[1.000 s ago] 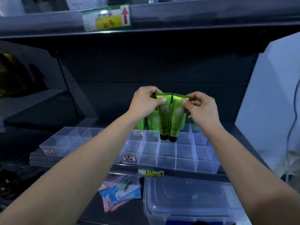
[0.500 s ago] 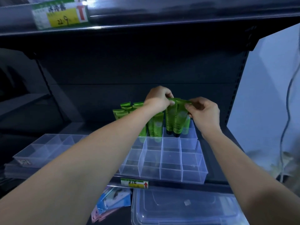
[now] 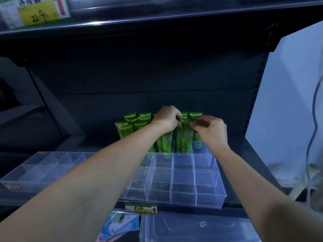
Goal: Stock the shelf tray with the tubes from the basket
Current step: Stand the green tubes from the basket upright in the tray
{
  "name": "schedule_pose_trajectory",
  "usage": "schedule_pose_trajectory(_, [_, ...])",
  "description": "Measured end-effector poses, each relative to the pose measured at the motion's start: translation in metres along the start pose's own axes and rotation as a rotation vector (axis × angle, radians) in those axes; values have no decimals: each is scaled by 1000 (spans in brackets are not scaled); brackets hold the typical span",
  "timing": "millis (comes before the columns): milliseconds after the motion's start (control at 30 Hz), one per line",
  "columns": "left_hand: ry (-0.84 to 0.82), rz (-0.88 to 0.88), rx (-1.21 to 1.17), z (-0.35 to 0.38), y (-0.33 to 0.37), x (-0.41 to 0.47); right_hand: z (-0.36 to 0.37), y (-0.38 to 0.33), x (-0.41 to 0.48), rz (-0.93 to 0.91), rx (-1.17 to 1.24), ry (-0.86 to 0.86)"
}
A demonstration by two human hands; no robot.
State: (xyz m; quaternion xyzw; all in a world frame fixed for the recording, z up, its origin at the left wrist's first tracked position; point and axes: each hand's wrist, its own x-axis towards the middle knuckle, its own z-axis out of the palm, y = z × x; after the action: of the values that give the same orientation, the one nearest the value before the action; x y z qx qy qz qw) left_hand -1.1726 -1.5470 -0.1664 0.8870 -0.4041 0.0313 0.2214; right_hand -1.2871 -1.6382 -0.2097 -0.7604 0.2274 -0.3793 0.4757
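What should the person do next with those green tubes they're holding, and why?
Probably ease them down the last bit and let go. The left hand and right hand pinch the top edge of the held tubes, whose lower ends sit inside a back compartment of the clear tray.

One head-worn view — looking forward and down, close over the shelf tray (image 3: 209, 199).

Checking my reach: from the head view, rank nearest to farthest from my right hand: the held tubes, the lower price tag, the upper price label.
1. The held tubes, pinched by the right hand.
2. The lower price tag, on the shelf edge, down-left.
3. The upper price label, top left.
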Motion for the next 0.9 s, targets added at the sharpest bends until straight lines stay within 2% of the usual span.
schedule_pose_trajectory(300, [8,-11,-45,1,-5,5,7,15,1,68,-56,-57])
schedule_pose_trajectory(800, [-5,-10,-5,-5,-7,0,10,12,-10,3,-205,-61])
schedule_pose_trajectory(900, [8,-2,29,-11,-7,-5,11,8,-14,-54,-287,-9])
